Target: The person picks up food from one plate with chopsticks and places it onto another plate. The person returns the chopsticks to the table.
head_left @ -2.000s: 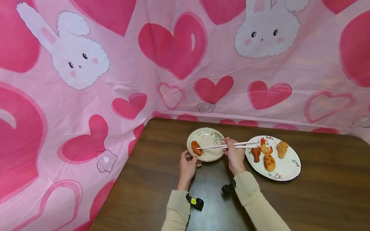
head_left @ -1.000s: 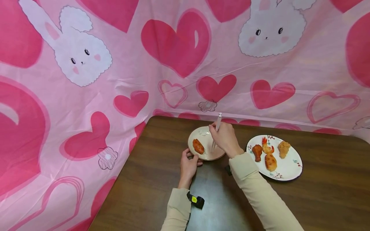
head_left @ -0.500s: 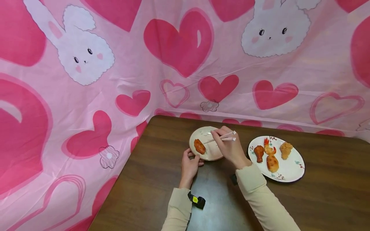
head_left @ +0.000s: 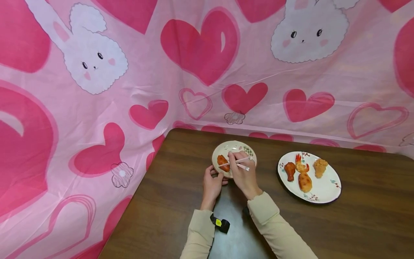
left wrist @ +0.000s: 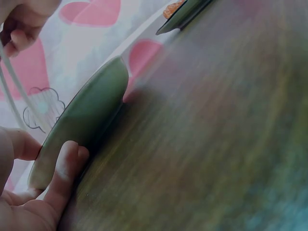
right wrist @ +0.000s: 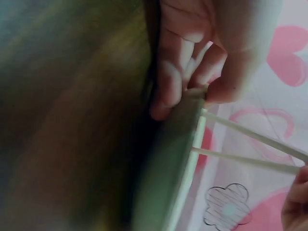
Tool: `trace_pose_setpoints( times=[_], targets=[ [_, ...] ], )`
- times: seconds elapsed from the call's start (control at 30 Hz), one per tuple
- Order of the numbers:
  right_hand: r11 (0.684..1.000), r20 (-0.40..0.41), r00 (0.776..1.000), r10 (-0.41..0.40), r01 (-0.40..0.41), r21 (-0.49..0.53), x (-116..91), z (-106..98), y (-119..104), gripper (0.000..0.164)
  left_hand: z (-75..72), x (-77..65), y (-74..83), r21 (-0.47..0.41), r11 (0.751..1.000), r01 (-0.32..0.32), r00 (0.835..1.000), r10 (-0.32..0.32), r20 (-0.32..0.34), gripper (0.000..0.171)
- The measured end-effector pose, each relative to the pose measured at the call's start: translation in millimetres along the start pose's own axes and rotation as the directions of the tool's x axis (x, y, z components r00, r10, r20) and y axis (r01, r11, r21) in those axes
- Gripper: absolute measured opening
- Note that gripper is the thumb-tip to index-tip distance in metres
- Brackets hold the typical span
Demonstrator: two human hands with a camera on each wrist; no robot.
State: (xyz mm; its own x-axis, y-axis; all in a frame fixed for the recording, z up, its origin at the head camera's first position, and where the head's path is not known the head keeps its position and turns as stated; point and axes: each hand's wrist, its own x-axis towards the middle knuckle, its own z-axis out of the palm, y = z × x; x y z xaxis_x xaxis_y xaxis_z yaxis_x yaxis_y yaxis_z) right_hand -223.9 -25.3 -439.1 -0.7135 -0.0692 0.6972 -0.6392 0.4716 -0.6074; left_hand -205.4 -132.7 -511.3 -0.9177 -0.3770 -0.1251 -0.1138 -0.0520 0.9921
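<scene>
Right hand grips two white chopsticks, tips at one orange fried piece on the small round cream plate in the middle of the frame. Left hand pinches that plate's near rim, thumb on top. One big white oval plate sits to the right on the dark wooden table, with four fried food pieces. Both arms are bent, reaching forward.

The left hand grips the near edge of a greenish plate, one of its fingers pressed against the underside, another above the rim. Past the fingers, two pale chopsticks slant down over the plate from the right hand at top left. The plate sits on the brown bench. Far beyond, a second plate shows, pink cloth behind.
</scene>
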Motion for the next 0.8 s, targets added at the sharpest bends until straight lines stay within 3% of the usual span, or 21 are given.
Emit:
trace_pose_setpoints(
  times=[0.2, 0.27, 0.33, 0.4, 0.47, 0.53, 0.57, 0.63, 0.67, 0.73, 0.8],
  targets=[
    [0.984, 0.133, 0.976, -0.174, 0.177, -0.011, 11.0, -4.1, 1.3, 0.011, 0.5, -0.3, 2.9, -0.008, 1.0, -0.009, 1.0, 0.009, 0.009, 0.046],
    [0.984, 0.151, 0.974, -0.172, 0.176, -0.018, 15.4, -7.1, 2.8, 0.011, 0.7, 0.0, 3.3, -0.014, 1.0, -0.012, 1.0, 0.012, 0.009, 0.046],
    [0.995, 0.13, 0.986, -0.102, 0.103, -0.002, 18.9, -9.6, 6.5, 0.012, 0.8, 0.2, 2.9, -0.018, 1.0, -0.015, 1.0, 0.015, 0.009, 0.046],
    [0.999, 0.088, 0.996, 0.031, -0.032, 0.011, 20.8, -11.5, 12.7, 0.014, 0.9, -0.1, 2.3, -0.013, 1.0, -0.013, 1.0, 0.013, 0.008, 0.045],
    [0.977, 0.039, 0.978, 0.205, -0.207, 0.05, 21.6, -13.9, 19.9, 0.017, 0.9, -0.7, 1.5, -0.006, 1.0, -0.011, 1.0, 0.011, 0.007, 0.045],
    [0.92, -0.005, 0.925, 0.379, -0.376, 0.111, 21.9, -16.8, 27.2, 0.021, 0.9, -1.0, 1.0, -0.005, 1.0, -0.012, 1.0, 0.012, 0.007, 0.044],
    [0.876, -0.019, 0.884, 0.467, -0.46, 0.142, 22.1, -18.4, 30.9, 0.024, 0.8, -1.0, 0.7, -0.004, 1.0, -0.014, 1.0, 0.014, 0.007, 0.044],
    [0.762, -0.01, 0.807, 0.59, -0.553, 0.338, 19.3, -16.4, 53.9, 0.026, 0.6, -1.1, 0.5, -0.004, 1.0, -0.019, 1.0, 0.019, 0.005, 0.044],
    [0.687, 0.0, 0.767, 0.641, -0.575, 0.444, 17.7, -16.7, 63.5, 0.026, 0.5, -1.1, 0.3, -0.003, 1.0, -0.021, 1.0, 0.021, 0.005, 0.044],
    [0.576, 0.002, 0.685, 0.729, -0.614, 0.54, 18.6, -20.6, 68.8, 0.032, 0.2, -1.0, 0.0, -0.004, 1.0, -0.024, 1.0, 0.024, 0.004, 0.043],
    [0.502, 0.0, 0.629, 0.778, -0.62, 0.603, 19.5, -23.2, 74.5, 0.034, -0.2, -1.2, 0.0, -0.004, 1.0, -0.023, 1.0, 0.023, 0.003, 0.044]
  ],
)
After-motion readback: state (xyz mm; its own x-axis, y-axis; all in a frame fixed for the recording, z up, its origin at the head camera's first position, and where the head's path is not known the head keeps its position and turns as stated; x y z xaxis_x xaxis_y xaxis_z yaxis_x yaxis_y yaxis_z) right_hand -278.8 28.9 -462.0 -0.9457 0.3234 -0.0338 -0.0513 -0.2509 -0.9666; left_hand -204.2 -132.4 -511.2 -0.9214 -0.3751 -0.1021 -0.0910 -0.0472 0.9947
